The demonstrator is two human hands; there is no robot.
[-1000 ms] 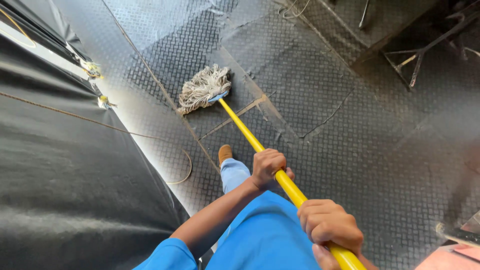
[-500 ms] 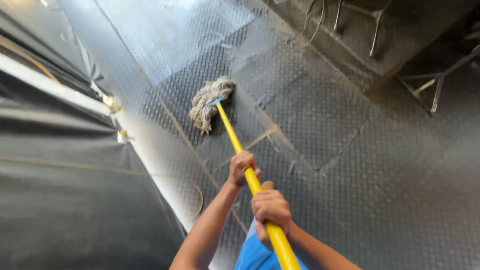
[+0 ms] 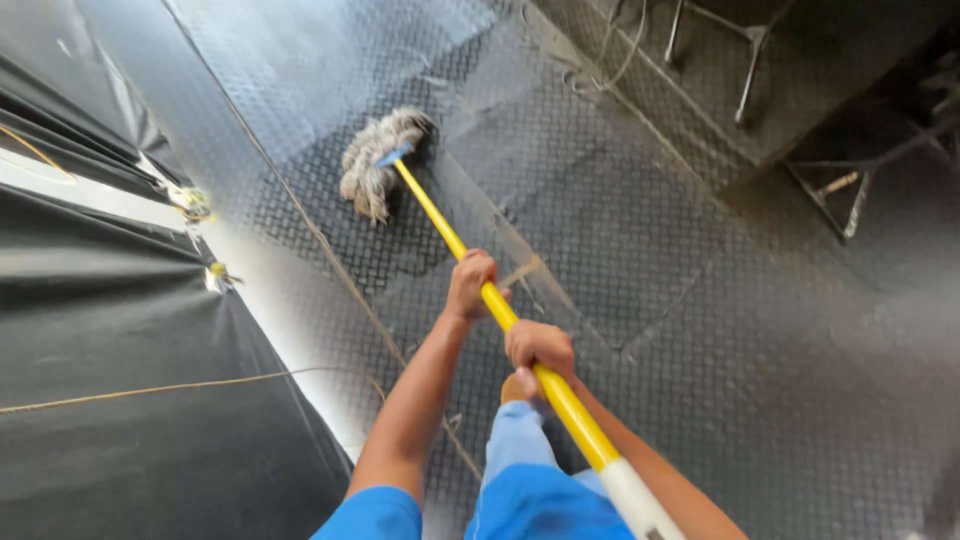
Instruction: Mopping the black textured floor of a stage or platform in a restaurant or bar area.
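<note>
Both my hands grip one yellow mop handle (image 3: 455,240), which runs diagonally from my lap up to the mop head. My left hand (image 3: 470,285) sits further along the handle toward the head, fingers wrapped tight around it. My right hand (image 3: 538,350) sits just behind the left one, closer to my body, fingers also clamped on the handle. Handle turns white (image 3: 635,500) at the end nearest me. Grey-white string mop head (image 3: 378,160) rests on the dark diamond-plate floor (image 3: 650,250), at the far end of the handle from my hands, with a small blue clamp (image 3: 393,156) where head meets handle. Left of the mop handle, black tarp (image 3: 110,400) with a thin cord (image 3: 150,388) lying across it. Right of and beyond the mop head, metal chair legs (image 3: 745,70) stand on the floor. Below my hands, my blue trouser leg (image 3: 515,450) and one shoe (image 3: 513,388), partly hidden behind the right hand.
</note>
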